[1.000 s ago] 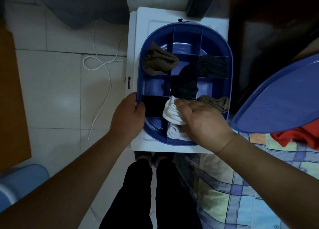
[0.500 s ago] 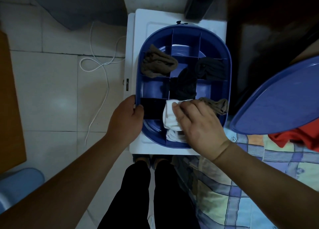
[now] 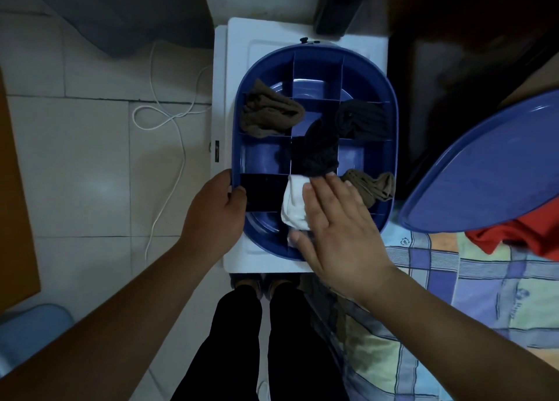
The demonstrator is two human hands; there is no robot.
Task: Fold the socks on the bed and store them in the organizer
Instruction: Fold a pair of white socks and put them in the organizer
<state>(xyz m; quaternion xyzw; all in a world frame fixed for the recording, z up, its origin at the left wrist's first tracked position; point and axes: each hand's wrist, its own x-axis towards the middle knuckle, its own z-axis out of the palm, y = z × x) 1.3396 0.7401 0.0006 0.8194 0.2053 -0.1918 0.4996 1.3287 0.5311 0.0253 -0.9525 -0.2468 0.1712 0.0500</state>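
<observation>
A blue oval organizer (image 3: 393,122) with divided compartments rests on a white stand (image 3: 263,37). My left hand (image 3: 214,213) grips its near-left rim. My right hand (image 3: 335,228) lies flat, fingers spread, over white socks (image 3: 295,204) in the near-middle compartments, partly hiding them. Brown socks (image 3: 269,113) fill a left compartment, black socks (image 3: 320,149) the middle, dark grey socks (image 3: 363,119) the right, and another brown pair (image 3: 375,185) the near right.
The organizer's blue lid (image 3: 484,170) lies on the checked bedsheet (image 3: 453,285) at right, over a red garment (image 3: 520,234). A white cable (image 3: 178,128) runs across the tiled floor at left. My legs stand below the stand.
My right hand has flattened and spread its fingers over the white socks, pressing them lower into the compartment. My left hand stays on the rim.
</observation>
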